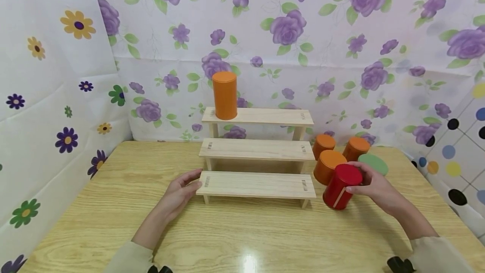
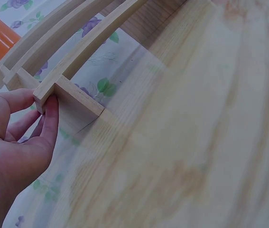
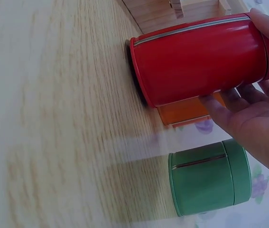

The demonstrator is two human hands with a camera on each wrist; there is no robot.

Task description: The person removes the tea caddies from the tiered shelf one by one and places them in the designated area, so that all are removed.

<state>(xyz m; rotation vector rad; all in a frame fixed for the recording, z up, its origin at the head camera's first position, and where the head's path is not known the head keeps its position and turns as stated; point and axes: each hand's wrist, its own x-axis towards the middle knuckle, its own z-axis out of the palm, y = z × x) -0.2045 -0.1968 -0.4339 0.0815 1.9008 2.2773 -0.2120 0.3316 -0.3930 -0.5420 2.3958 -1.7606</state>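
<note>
In the head view my left hand (image 1: 180, 193) is at the left end of the lowest step of a three-step wooden shelf (image 1: 257, 184). The left wrist view shows its thumb and fingers pinching the corner of that step (image 2: 46, 90). My right hand (image 1: 375, 184) grips a red lidded canister (image 1: 337, 195) from its right side, near the lid. A dark shadow runs along the base of the red canister (image 3: 200, 61) in the right wrist view. On the top step, toward the left, an orange canister (image 1: 225, 96) stands upright.
Three more orange canisters, among them a near one (image 1: 326, 169), stand right of the shelf. A green canister (image 3: 208, 178) is just beyond my right hand. Flowered cloth (image 1: 257, 45) hangs behind the wooden table (image 1: 227, 235), with more cloth at both sides.
</note>
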